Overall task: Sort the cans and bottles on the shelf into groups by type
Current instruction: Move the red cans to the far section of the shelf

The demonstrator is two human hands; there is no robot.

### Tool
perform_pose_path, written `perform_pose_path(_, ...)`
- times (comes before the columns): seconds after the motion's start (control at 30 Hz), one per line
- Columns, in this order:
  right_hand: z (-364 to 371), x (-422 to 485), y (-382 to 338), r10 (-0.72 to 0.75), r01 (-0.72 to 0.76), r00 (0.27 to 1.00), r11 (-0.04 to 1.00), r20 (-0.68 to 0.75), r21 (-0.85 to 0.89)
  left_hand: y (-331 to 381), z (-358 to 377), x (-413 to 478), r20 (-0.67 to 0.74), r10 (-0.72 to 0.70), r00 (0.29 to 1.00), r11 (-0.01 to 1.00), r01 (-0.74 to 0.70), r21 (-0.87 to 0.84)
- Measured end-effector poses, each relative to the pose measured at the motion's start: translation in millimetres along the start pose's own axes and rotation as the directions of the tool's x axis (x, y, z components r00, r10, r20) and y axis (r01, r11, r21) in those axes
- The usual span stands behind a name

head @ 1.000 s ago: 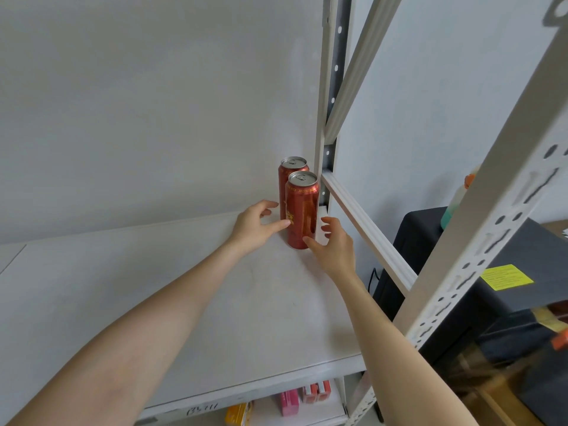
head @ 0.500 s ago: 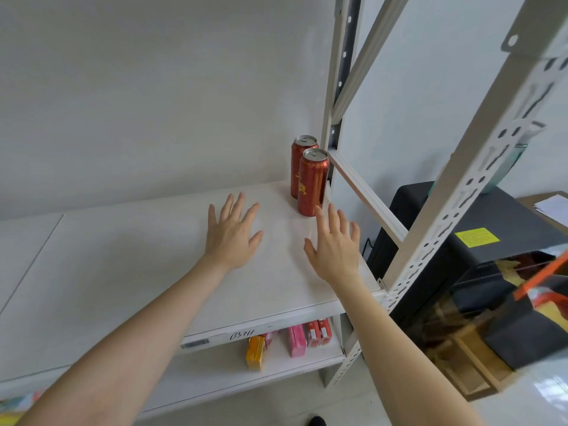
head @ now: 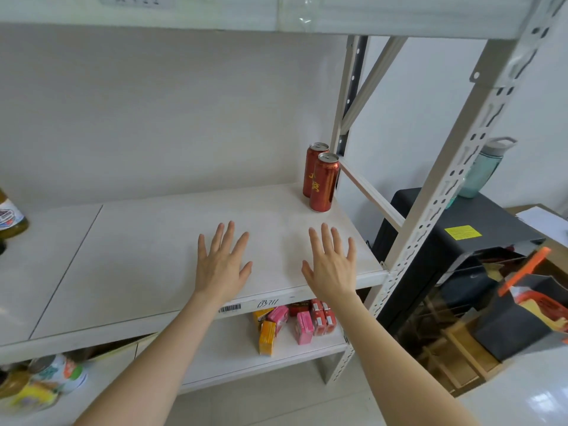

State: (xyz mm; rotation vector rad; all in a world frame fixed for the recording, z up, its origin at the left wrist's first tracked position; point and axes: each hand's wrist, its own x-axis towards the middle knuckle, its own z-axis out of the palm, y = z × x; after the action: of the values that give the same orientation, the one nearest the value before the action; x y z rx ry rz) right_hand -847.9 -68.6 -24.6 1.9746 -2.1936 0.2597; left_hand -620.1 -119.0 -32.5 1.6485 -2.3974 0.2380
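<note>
Hovering mid-frame over the shelf (head: 147, 241), both hands (head: 222, 265) (head: 332, 267) spread flat, fingers apart, holding nothing; two cans (head: 322, 182) stand upper right.

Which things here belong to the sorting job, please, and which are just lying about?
Job: red cans, bottle at the left edge, the shelf itself.
Lying about: small cartons on the lower shelf, teal water bottle, black cabinet.

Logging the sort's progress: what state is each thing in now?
left hand, open, holding nothing
right hand, open, holding nothing
front red can, upright, untouched
rear red can, upright, just behind it
brown bottle, upright, partly out of frame
teal water bottle, upright, lid on
</note>
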Motion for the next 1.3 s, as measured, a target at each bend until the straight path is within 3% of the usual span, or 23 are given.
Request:
perform_pose_path(0.6, -36, -130, -139, -0.116, 0.114, 0.993, 0.992, 0.032, 0.057, -72, -43, -171, -0.047, -0.083, 0.995, 0.995, 0.086, 0.055)
perform_pose_path(1.3, -29, -153, -464, -0.119, 0.116, 0.993, 0.986, 0.024, 0.117, -371, -82, -287, -0.019, -0.154, 0.988, 0.983, 0.155, 0.096)
